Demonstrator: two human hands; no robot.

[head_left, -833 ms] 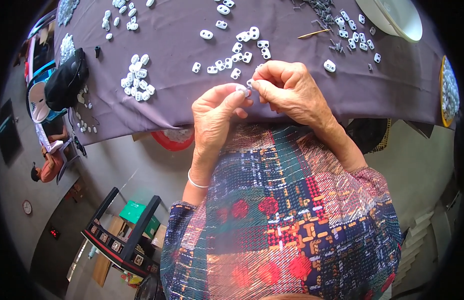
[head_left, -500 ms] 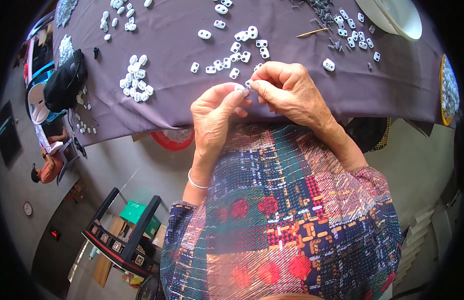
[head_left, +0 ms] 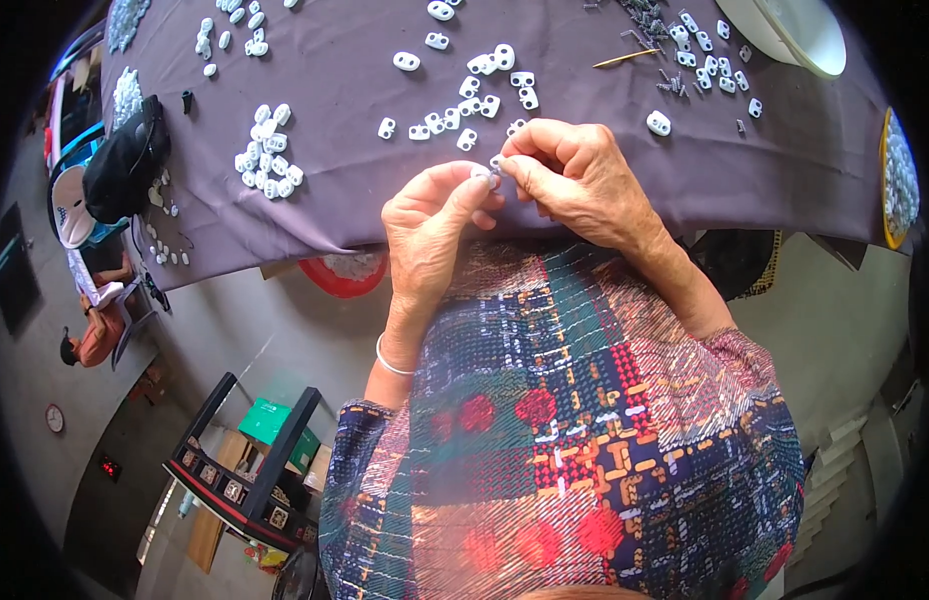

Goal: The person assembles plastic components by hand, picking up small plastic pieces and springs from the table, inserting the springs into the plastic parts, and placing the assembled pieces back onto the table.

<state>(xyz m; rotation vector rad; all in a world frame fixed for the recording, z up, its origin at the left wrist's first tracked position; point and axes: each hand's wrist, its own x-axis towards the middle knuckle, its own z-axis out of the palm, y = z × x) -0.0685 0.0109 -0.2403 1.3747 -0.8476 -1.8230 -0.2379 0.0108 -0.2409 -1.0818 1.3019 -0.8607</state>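
Note:
Both hands meet near the front edge of the cloth-covered table. My left hand (head_left: 432, 215) pinches a small white piece between thumb and forefinger. My right hand (head_left: 582, 185) is closed in a pinch on a small white two-hole cord lock (head_left: 497, 163), touching the left fingertips; the fingers hide most of both pieces. Just beyond the hands lies a loose group of white two-hole pieces (head_left: 471, 106). To the left is a pile of white oval cord locks (head_left: 269, 150). A single white oval cord lock (head_left: 659, 123) lies right of my right hand.
Small metal springs (head_left: 645, 18) are heaped at the far right, near a thin wooden stick (head_left: 626, 59) and a white bowl (head_left: 785, 35). A yellow-rimmed tray (head_left: 895, 180) of pale pieces stands at the right edge. A black bag (head_left: 130, 165) hangs at the left; a red basin (head_left: 345, 274) is below.
The hands stay together at nearly the same place, with only slight finger movement. The view has shifted a little, so the left-side things appear slightly higher and further left.

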